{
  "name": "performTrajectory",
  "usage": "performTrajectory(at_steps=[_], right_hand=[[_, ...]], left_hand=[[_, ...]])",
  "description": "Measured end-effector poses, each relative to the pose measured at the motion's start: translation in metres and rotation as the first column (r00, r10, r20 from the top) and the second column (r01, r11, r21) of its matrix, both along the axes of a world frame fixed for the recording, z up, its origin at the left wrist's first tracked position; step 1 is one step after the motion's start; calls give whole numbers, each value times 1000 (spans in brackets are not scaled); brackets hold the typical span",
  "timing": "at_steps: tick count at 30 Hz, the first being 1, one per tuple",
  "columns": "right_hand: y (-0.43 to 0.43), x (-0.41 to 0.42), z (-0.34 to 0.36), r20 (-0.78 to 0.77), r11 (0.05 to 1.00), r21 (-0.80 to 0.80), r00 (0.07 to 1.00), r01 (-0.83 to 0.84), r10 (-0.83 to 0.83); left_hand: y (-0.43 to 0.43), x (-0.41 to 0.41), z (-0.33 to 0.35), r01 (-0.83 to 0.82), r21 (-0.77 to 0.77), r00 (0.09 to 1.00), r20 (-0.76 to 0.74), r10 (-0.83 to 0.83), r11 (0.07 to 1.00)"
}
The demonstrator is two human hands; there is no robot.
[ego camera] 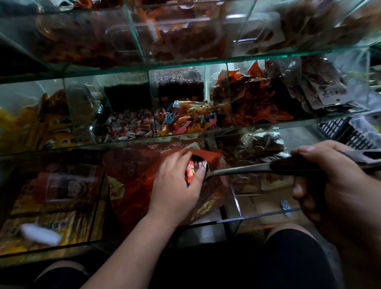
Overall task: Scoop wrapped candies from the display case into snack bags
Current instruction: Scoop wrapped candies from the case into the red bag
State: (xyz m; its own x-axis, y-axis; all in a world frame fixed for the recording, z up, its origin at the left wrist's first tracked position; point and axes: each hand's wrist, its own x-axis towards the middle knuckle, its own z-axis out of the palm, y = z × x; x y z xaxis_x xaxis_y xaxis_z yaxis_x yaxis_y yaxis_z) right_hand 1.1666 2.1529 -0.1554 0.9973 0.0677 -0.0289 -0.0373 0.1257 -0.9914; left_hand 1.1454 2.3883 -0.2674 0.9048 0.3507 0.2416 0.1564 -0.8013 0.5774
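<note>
My left hand [176, 182] pinches open the mouth of a red bag [133, 185] in the lowest tier of the glass case [207, 134], wrapped candies [190, 170] showing at its opening. My right hand [339, 192] has a closed grip on a dark scoop [278, 166], its tip at the bag's mouth. More candies [183, 119] fill the middle tier.

We can't really see the scoop's bowl [206, 174], it's tucked behind the left hand [176, 182] at the red bag's [133, 183] mouth. The handle's end runs off the right edge. Top-shelf snacks [183, 31] are a blurry smear behind glass, and the package labels [331, 93] are too small for us to read.
</note>
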Motion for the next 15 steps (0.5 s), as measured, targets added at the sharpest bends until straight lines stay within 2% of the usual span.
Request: performTrajectory(at_steps=[5, 10, 15], right_hand=[[19, 5, 3, 20, 996, 73, 999, -43, 42], [48, 14, 2, 76, 995, 94, 997, -23, 16], [73, 34, 2, -1, 976, 213, 999, 42, -42]], left_hand=[[24, 27, 24, -2, 26, 999, 53, 1, 1000], [50, 67, 38, 3, 67, 1000, 21, -4, 998], [61, 97, 50, 32, 19, 998, 47, -33, 999]])
